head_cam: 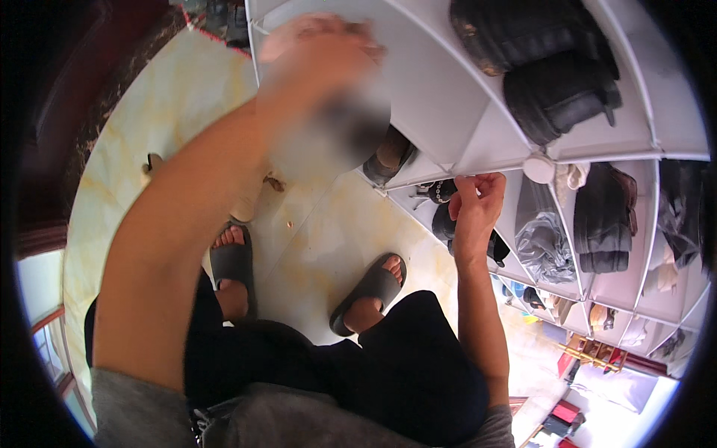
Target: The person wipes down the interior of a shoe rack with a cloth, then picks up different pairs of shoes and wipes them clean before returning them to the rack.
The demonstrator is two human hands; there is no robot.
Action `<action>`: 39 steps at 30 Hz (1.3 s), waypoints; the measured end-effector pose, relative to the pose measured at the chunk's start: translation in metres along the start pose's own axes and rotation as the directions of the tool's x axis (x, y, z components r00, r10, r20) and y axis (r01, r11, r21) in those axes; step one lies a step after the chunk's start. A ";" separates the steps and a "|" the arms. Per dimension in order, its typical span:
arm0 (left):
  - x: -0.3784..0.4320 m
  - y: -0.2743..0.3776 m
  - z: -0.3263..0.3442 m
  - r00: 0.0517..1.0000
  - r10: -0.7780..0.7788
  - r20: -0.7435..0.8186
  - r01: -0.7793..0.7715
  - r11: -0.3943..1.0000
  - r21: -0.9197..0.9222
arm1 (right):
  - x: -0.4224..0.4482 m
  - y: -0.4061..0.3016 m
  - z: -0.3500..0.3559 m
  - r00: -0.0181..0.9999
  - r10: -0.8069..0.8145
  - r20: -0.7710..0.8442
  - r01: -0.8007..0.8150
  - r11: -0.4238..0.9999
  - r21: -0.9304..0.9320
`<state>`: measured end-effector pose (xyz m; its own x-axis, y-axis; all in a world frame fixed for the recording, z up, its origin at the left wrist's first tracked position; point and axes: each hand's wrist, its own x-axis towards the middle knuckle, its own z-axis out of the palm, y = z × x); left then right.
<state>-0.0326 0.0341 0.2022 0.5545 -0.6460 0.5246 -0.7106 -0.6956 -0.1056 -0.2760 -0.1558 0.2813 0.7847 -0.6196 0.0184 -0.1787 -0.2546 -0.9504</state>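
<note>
A white panel shoe rack (pixel 442 84) with thin white rims stands before me, shoes in its compartments. My right hand (pixel 479 201) has its fingers curled around the rack's white shelf edge (pixel 414 182). Just below it are a black shoe with a chain (pixel 442 190) and other black footwear. My left hand (pixel 330 36) reaches far forward over the near left side of the rack. Blur covers the wrist and part of the hand, so whether it holds anything is unclear. Beside the blurred patch, a brown and dark shoe (pixel 390 154) sits in a compartment.
Black boots (pixel 560 101) rest on the upper right panel, near a round white connector (pixel 539 168). A crumpled grey plastic bag (pixel 546 246) and black shoes (pixel 605 224) fill neighbouring compartments. My feet, in dark slides (pixel 369 294), stand on marbled floor tiles (pixel 305 269). A beige shoe (pixel 245 201) lies ahead.
</note>
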 end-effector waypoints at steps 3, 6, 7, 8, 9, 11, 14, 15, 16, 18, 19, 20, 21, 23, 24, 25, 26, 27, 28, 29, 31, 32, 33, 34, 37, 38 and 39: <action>0.033 0.118 0.003 0.994 -0.051 -0.101 0.023 0.964 -0.264 | -0.012 0.019 0.010 0.999 0.000 -0.036 0.005 0.993 0.120; 0.039 0.169 -0.022 0.983 0.067 -0.173 -0.162 0.763 -0.626 | -0.020 0.009 0.018 0.999 0.034 -0.027 -0.029 0.988 0.153; 0.041 0.159 -0.016 0.984 0.057 -0.168 -0.152 0.763 -0.628 | -0.022 0.007 0.020 0.998 0.055 -0.034 -0.050 0.989 0.138; 0.045 0.138 -0.007 0.982 0.152 -0.110 -0.187 0.770 -0.610 | -0.023 0.007 0.022 0.998 0.054 -0.025 -0.050 0.986 0.157; 0.054 0.123 -0.006 0.965 0.257 -0.060 -0.239 0.758 -0.607 | -0.021 0.010 0.017 0.997 0.062 -0.039 -0.056 0.988 0.144; 0.062 0.055 0.000 0.928 0.371 0.022 -0.321 0.830 -0.456 | -0.026 0.009 0.011 0.987 0.109 0.118 -0.116 0.991 0.060; 0.053 -0.042 -0.010 0.944 0.150 0.293 -0.155 0.988 -0.006 | -0.041 0.010 0.026 0.950 0.195 0.245 -0.203 0.979 0.007; 0.067 -0.036 -0.044 0.832 -0.038 0.554 0.061 0.998 -0.023 | -0.039 0.013 0.023 0.944 0.218 0.249 -0.215 0.976 -0.040; 0.062 -0.035 -0.047 0.848 -0.169 0.502 0.206 0.978 -0.018 | -0.041 0.005 0.029 0.904 0.316 0.287 -0.320 0.947 -0.036; 0.048 -0.019 -0.030 0.893 -0.303 0.334 0.340 0.939 -0.057 | -0.039 0.008 0.041 0.925 0.238 0.296 -0.235 0.971 -0.045; 0.042 -0.002 -0.015 0.929 -0.300 0.217 0.326 0.941 -0.095 | -0.037 0.008 0.046 0.942 0.167 0.290 -0.156 0.986 -0.059; 0.046 0.024 -0.020 0.963 -0.084 0.255 0.119 0.985 -0.126 | -0.029 0.006 0.043 0.945 0.171 0.278 -0.166 0.985 -0.042; 0.042 0.046 -0.036 0.951 0.123 0.283 -0.083 0.986 -0.147 | -0.023 0.004 0.045 0.946 0.165 0.278 -0.160 0.986 -0.042; 0.019 0.070 -0.037 0.981 0.191 0.037 -0.152 0.873 -0.464 | -0.013 0.001 0.060 0.952 -0.238 0.191 0.254 0.965 -0.068; 0.015 0.068 -0.037 0.984 0.172 0.043 -0.133 0.877 -0.462 | -0.008 -0.003 0.065 0.926 -0.314 0.211 0.348 0.926 -0.149; 0.015 0.065 -0.037 0.992 0.124 0.018 -0.094 0.829 -0.551 | -0.001 -0.009 0.068 0.891 -0.390 0.233 0.439 0.869 -0.226; 0.013 0.061 -0.036 0.997 0.073 -0.003 -0.058 0.770 -0.635 | 0.008 -0.016 0.073 0.851 -0.440 0.288 0.507 0.831 -0.228; 0.014 0.054 -0.037 0.998 0.064 -0.006 -0.053 0.769 -0.637 | 0.018 -0.018 0.078 0.847 -0.441 0.296 0.512 0.827 -0.231; 0.014 0.045 -0.038 0.999 -0.003 0.035 0.027 0.702 -0.711 | 0.027 -0.020 0.084 0.811 -0.471 0.347 0.564 0.788 -0.247; 0.012 0.037 -0.039 0.994 -0.064 0.083 0.105 0.623 -0.775 | 0.036 -0.022 0.091 0.771 -0.496 0.399 0.614 0.746 -0.258; -0.002 0.022 -0.030 0.997 -0.057 0.051 0.076 0.734 -0.675 | 0.053 -0.022 0.108 0.733 -0.515 0.444 0.662 0.690 -0.294; -0.007 0.018 -0.026 0.999 -0.041 0.028 0.049 0.833 -0.552 | 0.059 -0.023 0.115 0.739 -0.472 0.481 0.660 0.650 -0.376; -0.008 0.015 -0.027 0.998 -0.053 0.025 0.058 0.831 -0.553 | 0.062 -0.025 0.121 0.743 -0.431 0.512 0.660 0.601 -0.451; -0.008 0.013 -0.028 0.997 -0.018 0.074 0.058 0.811 -0.582 | 0.067 -0.022 0.119 0.736 -0.431 0.521 0.667 0.593 -0.451; -0.006 0.010 -0.041 0.998 0.011 0.069 0.044 0.663 -0.747 | 0.083 -0.020 0.093 0.803 -0.321 0.503 0.512 0.803 -0.306; -0.006 0.008 -0.047 1.000 0.001 0.026 0.021 0.521 -0.853 | 0.079 -0.024 0.082 0.877 -0.216 0.429 0.290 0.950 -0.115; -0.008 0.008 -0.047 1.000 -0.008 0.028 0.028 0.519 -0.854 | 0.075 -0.026 0.075 0.922 -0.076 0.381 0.040 0.994 0.102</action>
<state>-0.0634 0.0486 0.2369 0.5717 -0.6491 0.5018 -0.7236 -0.1107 0.6812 -0.1680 -0.1394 0.2839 0.9627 -0.2690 -0.0288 -0.0857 -0.2025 -0.9755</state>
